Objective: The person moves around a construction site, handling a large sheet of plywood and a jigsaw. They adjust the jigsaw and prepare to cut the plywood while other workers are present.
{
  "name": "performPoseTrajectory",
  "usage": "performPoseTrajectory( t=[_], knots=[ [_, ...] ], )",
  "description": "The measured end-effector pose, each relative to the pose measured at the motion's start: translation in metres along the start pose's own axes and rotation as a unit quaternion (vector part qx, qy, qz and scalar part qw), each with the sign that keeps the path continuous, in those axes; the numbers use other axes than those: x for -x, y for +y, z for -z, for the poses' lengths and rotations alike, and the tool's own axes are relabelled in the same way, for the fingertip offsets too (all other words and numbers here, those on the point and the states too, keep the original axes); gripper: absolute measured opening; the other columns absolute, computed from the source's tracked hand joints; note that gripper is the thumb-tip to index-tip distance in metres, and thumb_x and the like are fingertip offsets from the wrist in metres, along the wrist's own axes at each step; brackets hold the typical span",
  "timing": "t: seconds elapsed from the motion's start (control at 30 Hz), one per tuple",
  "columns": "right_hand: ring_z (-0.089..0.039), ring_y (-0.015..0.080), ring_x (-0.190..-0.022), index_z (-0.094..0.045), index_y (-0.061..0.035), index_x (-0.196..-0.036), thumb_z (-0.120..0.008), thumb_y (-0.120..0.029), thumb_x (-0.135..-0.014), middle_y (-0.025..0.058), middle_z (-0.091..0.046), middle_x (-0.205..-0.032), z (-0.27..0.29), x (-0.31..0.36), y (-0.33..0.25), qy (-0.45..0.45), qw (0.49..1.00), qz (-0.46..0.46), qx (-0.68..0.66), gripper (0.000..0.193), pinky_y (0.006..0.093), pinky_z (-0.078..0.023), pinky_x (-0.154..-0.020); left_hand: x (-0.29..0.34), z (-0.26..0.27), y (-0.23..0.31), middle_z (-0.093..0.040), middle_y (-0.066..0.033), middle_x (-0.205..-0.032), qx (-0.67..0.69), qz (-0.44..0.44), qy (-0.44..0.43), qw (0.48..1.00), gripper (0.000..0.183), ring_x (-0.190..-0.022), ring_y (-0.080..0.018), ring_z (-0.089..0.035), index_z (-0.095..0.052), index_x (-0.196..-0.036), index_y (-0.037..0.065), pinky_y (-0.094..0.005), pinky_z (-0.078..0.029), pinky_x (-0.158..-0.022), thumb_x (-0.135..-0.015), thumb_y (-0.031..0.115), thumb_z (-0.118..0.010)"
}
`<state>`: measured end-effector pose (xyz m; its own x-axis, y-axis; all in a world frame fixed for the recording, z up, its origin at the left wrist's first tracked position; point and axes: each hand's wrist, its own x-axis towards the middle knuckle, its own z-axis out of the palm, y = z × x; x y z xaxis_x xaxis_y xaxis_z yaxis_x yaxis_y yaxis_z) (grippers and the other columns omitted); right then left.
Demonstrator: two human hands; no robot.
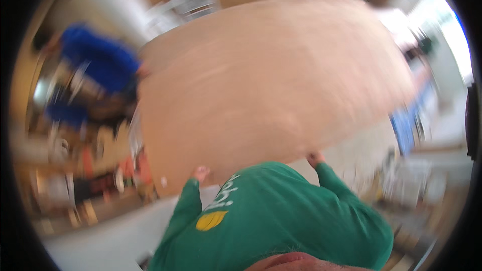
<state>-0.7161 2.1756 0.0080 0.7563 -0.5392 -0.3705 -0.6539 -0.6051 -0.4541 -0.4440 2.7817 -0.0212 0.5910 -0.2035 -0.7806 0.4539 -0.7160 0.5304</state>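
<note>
A large, light-brown wooden panel (271,75) fills the middle of the head view, smeared by motion. At its near edge, toward the left, my left hand (201,173) is closed on the board. My right hand (315,159) grips the same edge farther right, its fingers partly hidden. Green sleeves cover both of my forearms. On the far left a co-worker in blue (100,57) has a hand (143,70) at the panel's left edge. Another person (424,47), blurred, is beside its right end.
A pale surface (354,155) lies under the panel's near right part. Cluttered shelving (95,190) with tools and boxes stands at left. Clear plastic-looking items (409,180) sit at right. A blue object (404,125) is near the panel's right end.
</note>
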Motion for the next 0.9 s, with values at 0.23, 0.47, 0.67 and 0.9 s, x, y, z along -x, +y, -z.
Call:
performPoseTrajectory(
  t=[0.23,0.47,0.67,0.9],
  knots=[
    [-0.072,0.0318,-0.079,-0.077,-0.0077,-0.088,-0.069,-0.024,-0.083,0.0158,-0.075,-0.084,0.042,-0.016,0.061,-0.130,0.992,-0.002,-0.001,0.019,0.0461,-0.057,-0.075,0.048,-0.025,0.043,-0.075,-0.0207,-0.113,-0.085,-0.039,0.146,0.985,0.054,-0.107,-0.0364,-0.071,-0.074,-0.118,0.005,-0.0466,-0.054,-0.094,-0.090,0.050,-0.069],
    [-0.074,0.0293,-0.078,-0.079,-0.0086,-0.088,-0.071,-0.020,-0.081,0.0143,-0.076,-0.083,0.101,-0.087,0.024,-0.126,0.991,0.043,0.010,0.016,0.0445,-0.059,-0.074,0.088,-0.087,0.040,-0.076,-0.0203,-0.095,-0.025,-0.039,0.156,0.987,0.048,-0.093,-0.0335,-0.073,-0.078,-0.101,0.003,-0.0457,-0.055,-0.084,-0.088,0.048,-0.069],
    [-0.075,0.0276,-0.078,-0.079,-0.0062,-0.088,-0.073,-0.018,-0.080,0.0161,-0.076,-0.081,0.076,-0.131,-0.062,-0.071,0.990,0.115,0.036,0.015,0.0419,-0.060,-0.074,0.103,-0.100,-0.029,-0.075,-0.0203,-0.090,-0.010,-0.004,0.157,0.988,0.044,-0.088,-0.0353,-0.073,-0.078,-0.095,0.003,-0.0470,-0.055,-0.081,-0.087,0.046,-0.068],
    [-0.073,0.0256,-0.075,-0.077,-0.0021,-0.085,-0.074,-0.016,-0.080,0.0153,-0.076,-0.081,0.014,-0.182,-0.128,-0.123,0.959,0.253,0.036,0.015,0.0405,-0.059,-0.073,0.100,-0.099,-0.057,-0.074,-0.0237,-0.093,-0.041,-0.038,0.213,0.975,0.046,-0.089,-0.0404,-0.071,-0.077,-0.095,0.003,-0.0510,-0.055,-0.081,-0.087,0.047,-0.067]
  ],
)
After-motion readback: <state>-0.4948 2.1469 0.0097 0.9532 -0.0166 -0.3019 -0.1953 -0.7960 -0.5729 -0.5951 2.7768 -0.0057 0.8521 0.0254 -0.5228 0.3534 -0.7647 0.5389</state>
